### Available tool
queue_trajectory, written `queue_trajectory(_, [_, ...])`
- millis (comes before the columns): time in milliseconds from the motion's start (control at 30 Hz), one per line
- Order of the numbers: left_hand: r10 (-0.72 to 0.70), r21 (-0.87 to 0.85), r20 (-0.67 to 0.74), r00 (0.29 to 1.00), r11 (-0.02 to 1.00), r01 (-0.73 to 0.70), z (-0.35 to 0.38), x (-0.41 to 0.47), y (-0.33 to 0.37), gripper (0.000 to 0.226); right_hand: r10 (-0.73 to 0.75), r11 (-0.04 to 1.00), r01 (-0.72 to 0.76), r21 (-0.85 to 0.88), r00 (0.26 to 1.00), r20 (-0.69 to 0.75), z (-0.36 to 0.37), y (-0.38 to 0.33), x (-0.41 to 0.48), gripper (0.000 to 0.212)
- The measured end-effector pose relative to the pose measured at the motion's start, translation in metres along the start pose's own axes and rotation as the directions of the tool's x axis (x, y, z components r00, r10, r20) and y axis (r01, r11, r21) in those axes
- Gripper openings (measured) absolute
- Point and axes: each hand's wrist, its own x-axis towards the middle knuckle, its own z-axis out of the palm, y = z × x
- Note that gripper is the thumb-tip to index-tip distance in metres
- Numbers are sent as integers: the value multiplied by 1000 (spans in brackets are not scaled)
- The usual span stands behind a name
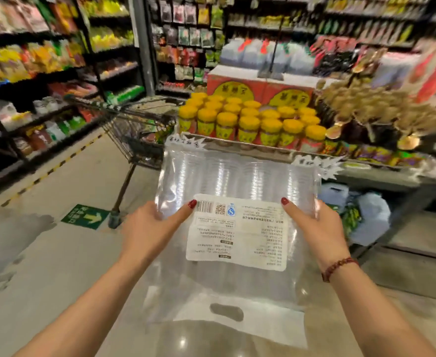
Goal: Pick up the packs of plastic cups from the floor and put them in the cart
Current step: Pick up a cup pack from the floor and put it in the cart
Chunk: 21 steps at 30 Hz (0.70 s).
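A clear pack of plastic cups (237,181) with a white printed label hangs in the air in front of me, its handle flap pointing toward me. My left hand (150,228) grips its left edge, thumb on top beside the barcode. My right hand (317,228) grips the right edge, thumb on the label's corner. The wire shopping cart (134,130) stands just beyond the pack, up and to the left, partly hidden by it.
A low display table (366,173) with yellow-lidded jars (250,119) and red boxes stands to the right of the cart. Stocked shelves (31,86) line the left aisle. A green arrow sign (85,216) is stuck on the grey floor by the cart's wheel.
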Motion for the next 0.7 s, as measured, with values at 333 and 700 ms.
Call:
queue_trajectory(333, [339,-88,269,901,941,-328,217,-61,207,89,96,995,-83,50,898,-430,-281,57,7,64])
queue_trajectory(700, [631,-304,536,560,763,-570,450,-168,382,99,153,978,-204,41,571,-807,-515,95,-55,23])
